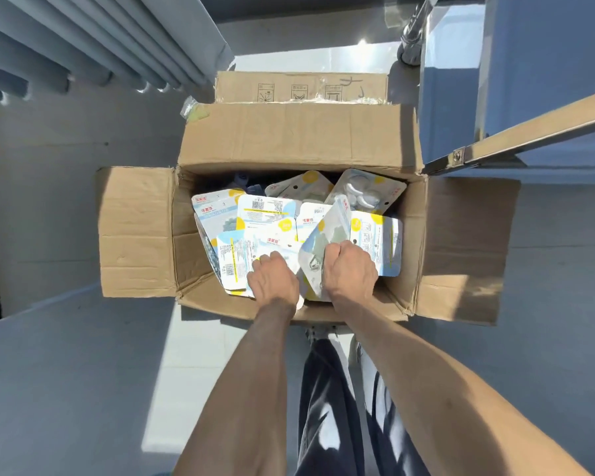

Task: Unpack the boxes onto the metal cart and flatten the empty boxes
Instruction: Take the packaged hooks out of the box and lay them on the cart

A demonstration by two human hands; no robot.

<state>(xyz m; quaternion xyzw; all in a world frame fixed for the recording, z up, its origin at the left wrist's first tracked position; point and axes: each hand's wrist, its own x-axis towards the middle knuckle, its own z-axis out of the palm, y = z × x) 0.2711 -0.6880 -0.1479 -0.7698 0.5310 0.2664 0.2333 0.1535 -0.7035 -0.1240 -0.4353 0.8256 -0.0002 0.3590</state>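
An open cardboard box (134, 231) stands on the floor in front of me, all flaps folded outward. It holds several white, blue and yellow blister packs (267, 214) lying loose and overlapping. Both my hands reach into its near side. My left hand (272, 281) has its fingers curled down into the packs at the near middle. My right hand (349, 269) grips a tilted blister pack (327, 235) with a grey-green item inside. The metal cart (516, 139) shows at the upper right as a steel frame bar and a caster wheel.
A flattened cardboard piece (299, 85) lies on the floor just beyond the box. A radiator (83, 39) runs along the upper left. A small plastic bag (193, 109) lies by the box's far left corner. My legs stand just behind the box.
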